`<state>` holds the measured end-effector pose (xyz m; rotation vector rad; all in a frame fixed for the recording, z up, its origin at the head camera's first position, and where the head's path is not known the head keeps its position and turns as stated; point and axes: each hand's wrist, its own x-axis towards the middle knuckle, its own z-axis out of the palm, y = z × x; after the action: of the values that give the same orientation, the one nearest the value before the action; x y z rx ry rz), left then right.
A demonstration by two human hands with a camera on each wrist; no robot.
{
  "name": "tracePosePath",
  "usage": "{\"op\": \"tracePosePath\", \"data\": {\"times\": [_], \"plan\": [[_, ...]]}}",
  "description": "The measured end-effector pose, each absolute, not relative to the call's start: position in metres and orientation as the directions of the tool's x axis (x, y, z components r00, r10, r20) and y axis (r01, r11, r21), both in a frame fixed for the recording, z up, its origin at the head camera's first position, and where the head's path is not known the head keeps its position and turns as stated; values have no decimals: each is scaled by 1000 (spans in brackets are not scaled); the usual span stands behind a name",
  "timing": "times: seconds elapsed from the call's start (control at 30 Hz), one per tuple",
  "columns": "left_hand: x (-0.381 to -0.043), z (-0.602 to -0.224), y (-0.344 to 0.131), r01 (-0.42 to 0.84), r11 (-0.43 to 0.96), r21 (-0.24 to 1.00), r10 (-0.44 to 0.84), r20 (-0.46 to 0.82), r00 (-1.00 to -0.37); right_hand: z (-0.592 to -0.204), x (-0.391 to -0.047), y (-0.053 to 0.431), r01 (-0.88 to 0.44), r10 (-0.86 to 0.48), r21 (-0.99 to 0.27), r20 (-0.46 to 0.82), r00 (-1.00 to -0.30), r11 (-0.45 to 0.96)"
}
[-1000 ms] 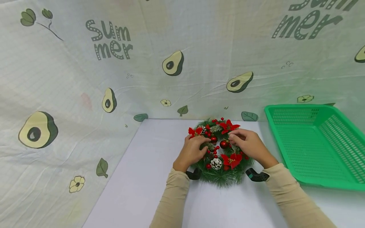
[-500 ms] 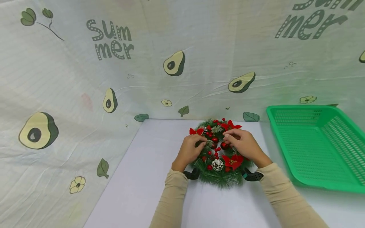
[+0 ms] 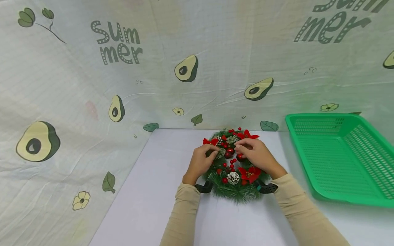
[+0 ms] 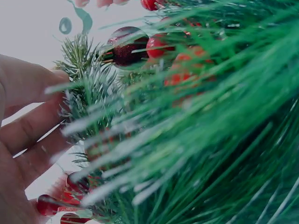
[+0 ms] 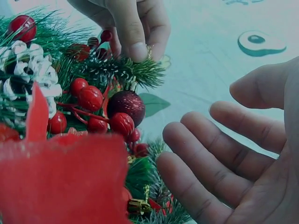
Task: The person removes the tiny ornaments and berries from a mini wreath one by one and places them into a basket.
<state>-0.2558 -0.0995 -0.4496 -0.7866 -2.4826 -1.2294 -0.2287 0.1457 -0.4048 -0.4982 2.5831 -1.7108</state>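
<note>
A green pine Christmas wreath [image 3: 238, 194] lies on the white table, trimmed with red poinsettias [image 3: 250, 174], red berries and a snowy pine cone [image 3: 233, 177]. At its left side, my left hand [image 3: 200, 162] pinches a frosted pine sprig [image 5: 140, 74] between thumb and fingers. Just below that sprig hangs a dark red glittery bauble [image 5: 126, 108]; a bit of gold shows beside the thumb. My right hand [image 3: 258, 155] hovers over the wreath's right side with relaxed fingers, holding nothing visible. A shiny red bauble [image 3: 240, 157] is partly hidden beneath its fingertips.
A green plastic basket [image 3: 341, 160] stands to the right of the wreath. Behind the table hangs a pale cloth [image 3: 221, 89] printed with avocados and lettering. Bare white tabletop [image 3: 147, 191] stretches left of the wreath.
My left hand has drawn left from the wreath's middle to its left side, uncovering the dark bauble. My right hand has shifted a little left over the wreath.
</note>
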Motion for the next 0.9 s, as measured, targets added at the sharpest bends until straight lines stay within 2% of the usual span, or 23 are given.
{"op": "tracePosePath", "data": {"times": [0.37,0.53,0.9], "plan": [[-257,-451,-105,556,469,686,314,458,-831,-401,-235,137,-241,-306,-900,129,-943,363],[-259,-452,-108,534,450,715,298,444,-845,-401,-240,129,-269,-320,-870,138,-937,414],[-260,-455,-108,537,450,714,294,449,-844,-409,-248,118,-267,-402,-836,61,-914,479]]}}
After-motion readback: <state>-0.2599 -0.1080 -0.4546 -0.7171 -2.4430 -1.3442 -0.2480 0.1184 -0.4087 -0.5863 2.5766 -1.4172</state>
